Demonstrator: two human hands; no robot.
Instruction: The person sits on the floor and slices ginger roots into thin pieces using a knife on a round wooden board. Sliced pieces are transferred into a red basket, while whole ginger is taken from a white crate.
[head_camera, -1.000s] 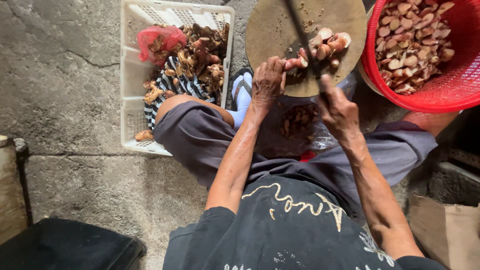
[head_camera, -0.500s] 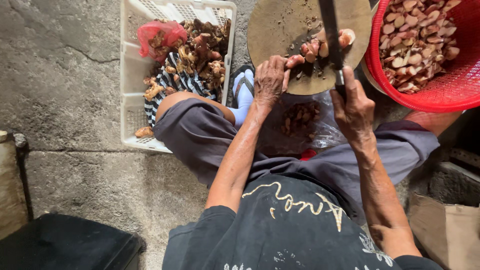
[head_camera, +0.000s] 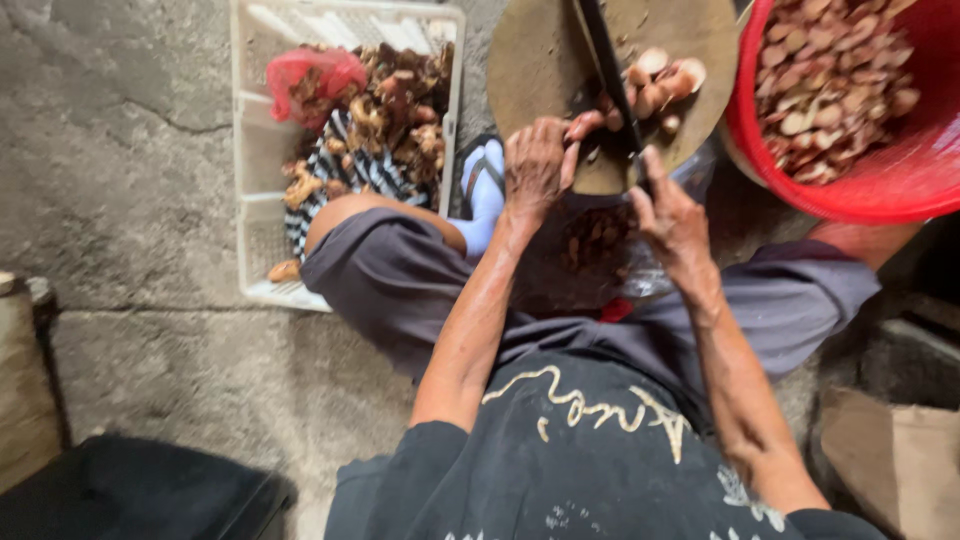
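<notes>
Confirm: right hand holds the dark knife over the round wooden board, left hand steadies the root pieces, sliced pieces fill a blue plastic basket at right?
Not quite. In the head view the plastic basket of sliced pieces is red, not blue. The rest holds: right hand, dark knife, round wooden board, left hand.

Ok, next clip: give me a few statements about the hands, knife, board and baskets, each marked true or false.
1. The right hand holds a knife over the round board. True.
2. The left hand rests in the white crate. False: it is at the board, fingers on a root piece.
3. The red basket holds cut slices. True.
4. The red basket sits left of the board. False: it is to the right; the white crate is on the left.
5. The board is bare. False: several cut pieces lie on it.
</notes>
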